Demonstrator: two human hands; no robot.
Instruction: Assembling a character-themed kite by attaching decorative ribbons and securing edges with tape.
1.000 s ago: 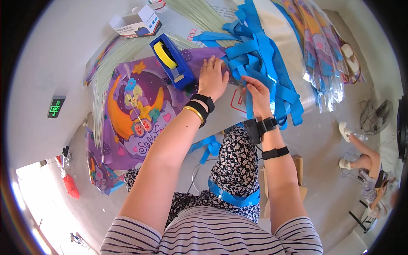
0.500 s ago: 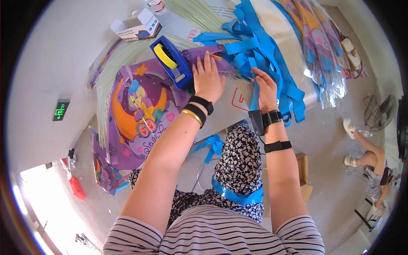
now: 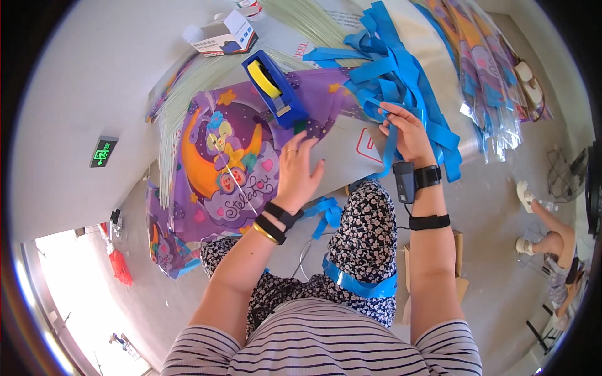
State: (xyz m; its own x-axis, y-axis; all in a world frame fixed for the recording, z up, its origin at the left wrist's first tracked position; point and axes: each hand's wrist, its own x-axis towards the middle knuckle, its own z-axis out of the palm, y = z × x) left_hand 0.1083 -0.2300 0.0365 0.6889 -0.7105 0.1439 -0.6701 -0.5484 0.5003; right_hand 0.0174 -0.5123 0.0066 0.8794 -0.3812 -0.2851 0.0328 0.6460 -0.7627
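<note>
Currently, one blue strip (image 3: 390,149) is pinched in the right hand (image 3: 407,133), near the near edge of the bench (image 3: 342,147); many others lie in a loose heap (image 3: 406,76) toward its right edge. The left hand (image 3: 297,174), fingers spread, looks empty beside the flattened purple sheet (image 3: 241,164).

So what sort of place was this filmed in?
Probably a small indoor workshop for handwork: a heap of blue strips, a bundle of thin pale rods and a blue tape dispenser share one worktable.
</note>
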